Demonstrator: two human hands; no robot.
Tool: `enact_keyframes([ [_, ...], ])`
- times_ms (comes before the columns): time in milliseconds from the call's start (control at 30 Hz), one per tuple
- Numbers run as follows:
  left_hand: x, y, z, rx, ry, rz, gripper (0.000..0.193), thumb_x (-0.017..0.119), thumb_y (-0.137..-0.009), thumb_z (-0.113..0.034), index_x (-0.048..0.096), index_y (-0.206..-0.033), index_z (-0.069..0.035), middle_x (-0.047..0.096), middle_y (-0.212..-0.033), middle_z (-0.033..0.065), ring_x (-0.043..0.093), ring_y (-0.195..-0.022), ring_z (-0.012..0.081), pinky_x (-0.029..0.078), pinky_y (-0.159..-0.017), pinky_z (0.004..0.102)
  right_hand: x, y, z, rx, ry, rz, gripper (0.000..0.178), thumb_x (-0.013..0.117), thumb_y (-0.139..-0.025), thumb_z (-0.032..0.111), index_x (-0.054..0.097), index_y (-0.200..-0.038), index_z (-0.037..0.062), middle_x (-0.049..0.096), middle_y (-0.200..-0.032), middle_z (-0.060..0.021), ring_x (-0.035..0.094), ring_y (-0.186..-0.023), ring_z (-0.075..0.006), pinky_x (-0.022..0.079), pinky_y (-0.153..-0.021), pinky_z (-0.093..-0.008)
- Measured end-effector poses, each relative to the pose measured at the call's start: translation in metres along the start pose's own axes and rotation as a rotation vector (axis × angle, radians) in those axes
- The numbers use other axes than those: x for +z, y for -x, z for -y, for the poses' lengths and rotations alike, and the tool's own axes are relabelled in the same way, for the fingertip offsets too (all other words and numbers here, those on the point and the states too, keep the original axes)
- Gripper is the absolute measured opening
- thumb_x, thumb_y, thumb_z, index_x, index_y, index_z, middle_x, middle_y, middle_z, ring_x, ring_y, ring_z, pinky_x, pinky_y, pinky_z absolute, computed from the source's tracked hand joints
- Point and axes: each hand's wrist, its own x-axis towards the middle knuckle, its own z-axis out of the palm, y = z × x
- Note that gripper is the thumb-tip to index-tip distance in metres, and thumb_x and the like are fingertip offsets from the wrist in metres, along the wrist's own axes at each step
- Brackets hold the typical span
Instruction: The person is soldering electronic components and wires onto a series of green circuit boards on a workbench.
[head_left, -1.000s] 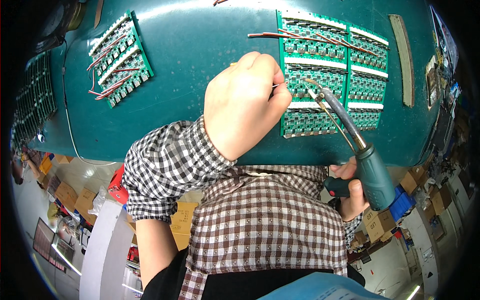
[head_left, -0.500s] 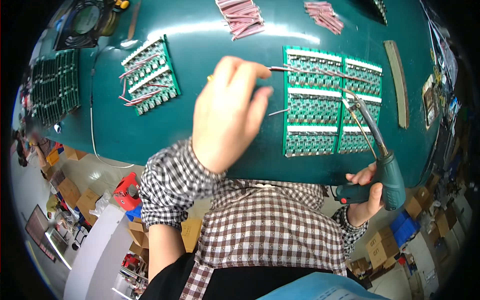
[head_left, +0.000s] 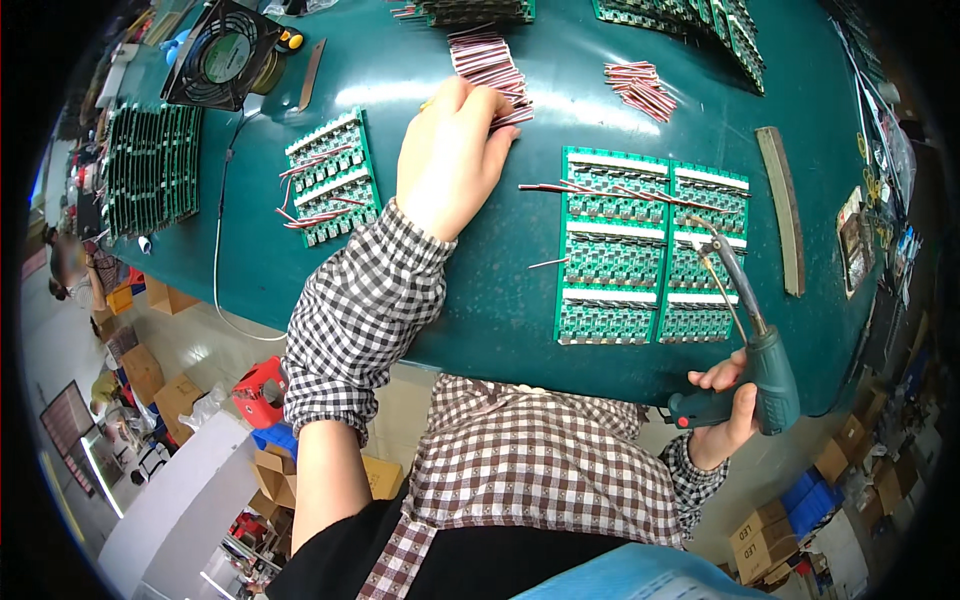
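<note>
mostly beyond half-curled left hand [head_left: 450, 155]: wire pile [head_left: 487, 62], grip on it unclear; right hand [head_left: 728, 415] wrapped round soldering gun [head_left: 774, 380].

Bright light fills my table [head_left: 490, 320], with pale glare off its far half beside my left hand [head_left: 445, 155]. The circuit boards [head_left: 610, 270] look fairly crisp; the table's near edge bows, and darkness rings my view.
</note>
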Motion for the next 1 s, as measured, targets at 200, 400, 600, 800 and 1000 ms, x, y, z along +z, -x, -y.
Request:
enact_keyframes([
  [200, 0.004, -0.006, 0.006, 0.048, 0.021, 0.047, 0.010, 0.065, -0.073, -0.007, 0.058, -0.079, -0.005, 0.052, -0.081, 0.0069, 0.055, -0.072, 0.0240, 0.045, -0.064, 0.0325, 0.000, 0.000, 0.001, 0.013, -0.027, 0.008, 0.043, 0.055, -0.086, 0.027, 0.044, -0.108, -0.0083, 0.048, -0.073, -0.0088, 0.052, -0.067, -0.0179, 0.053, -0.063, -0.0348],
  [400, 0.002, -0.009, 0.009, 0.034, 0.009, 0.076, 0.011, 0.065, -0.073, -0.008, 0.057, -0.079, -0.004, 0.052, -0.081, 0.0080, 0.055, -0.075, 0.0251, 0.045, -0.065, 0.0338, 0.008, -0.001, 0.001, 0.030, -0.021, -0.002, 0.043, 0.054, -0.086, 0.027, 0.044, -0.108, -0.0081, 0.048, -0.074, -0.0091, 0.052, -0.067, -0.0181, 0.054, -0.063, -0.0347],
  [600, 0.002, -0.004, 0.008, 0.055, 0.048, 0.069, 0.010, 0.063, -0.073, -0.007, 0.056, -0.078, -0.004, 0.052, -0.080, 0.0088, 0.054, -0.074, 0.0273, 0.044, -0.065, 0.0353, 0.010, 0.002, 0.002, 0.022, 0.017, 0.020, 0.042, 0.052, -0.088, 0.029, 0.044, -0.107, -0.0068, 0.048, -0.073, -0.0079, 0.052, -0.067, -0.0170, 0.053, -0.062, -0.0332],
  [800, -0.001, 0.005, 0.005, 0.153, -0.053, 0.065, 0.009, 0.061, -0.075, -0.007, 0.054, -0.080, -0.003, 0.051, -0.078, 0.0099, 0.054, -0.074, 0.0289, 0.044, -0.065, 0.0368, 0.011, 0.007, 0.004, 0.014, 0.022, 0.045, 0.042, 0.053, -0.088, 0.030, 0.044, -0.107, -0.0069, 0.048, -0.074, -0.0079, 0.052, -0.067, -0.0171, 0.053, -0.062, -0.0330],
  [1000, -0.025, 0.027, -0.026, -0.057, 0.231, 0.261, 0.007, 0.058, -0.077, -0.005, 0.053, -0.080, -0.001, 0.056, -0.075, 0.0118, 0.057, -0.066, 0.0256, 0.045, -0.060, 0.0329, 0.011, 0.010, 0.002, 0.019, -0.006, 0.018, 0.043, 0.054, -0.086, 0.026, 0.043, -0.110, -0.0078, 0.049, -0.076, -0.0097, 0.053, -0.067, -0.0184, 0.054, -0.063, -0.0350],
])
